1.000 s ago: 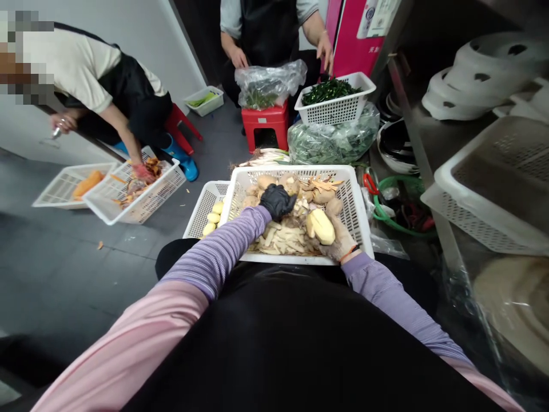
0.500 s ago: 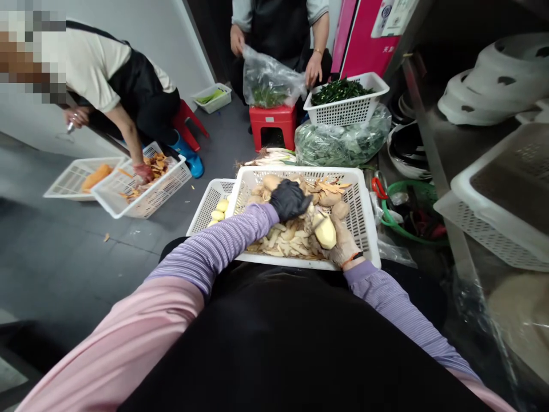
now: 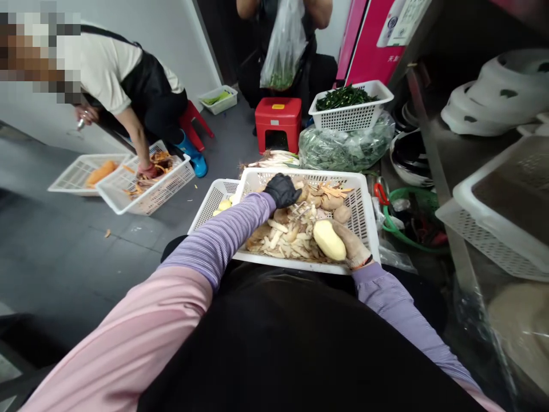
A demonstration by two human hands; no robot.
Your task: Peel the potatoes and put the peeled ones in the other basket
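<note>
My left hand (image 3: pixel 283 190), in a black glove, is closed around a peeler (image 3: pixel 302 209), whose metal head points down towards the peelings. In my right hand (image 3: pixel 352 243), in a pale work glove, sits a peeled yellow potato (image 3: pixel 329 239). The peeler and this potato are apart. Both hands are over a white perforated basket (image 3: pixel 363 217) at my lap. Loose potato peelings (image 3: pixel 285 237) cover its near part, and unpeeled potatoes (image 3: pixel 342 214) lie along its far and right side.
A second white basket (image 3: pixel 206 206) with peeled potatoes is partly under mine. Spring onions (image 3: pixel 274 159), a bag of greens (image 3: pixel 347 146) and a red stool (image 3: pixel 278 123) stand ahead. Left, a co-worker (image 3: pixel 107 74) bends over a basket. A metal shelf (image 3: pixel 450 189) stands right.
The peeler has come away from the potato as my left hand moved slightly left and up. The potato is turned more lengthwise. Ahead, a co-worker has lifted a plastic bag off the red stool.
</note>
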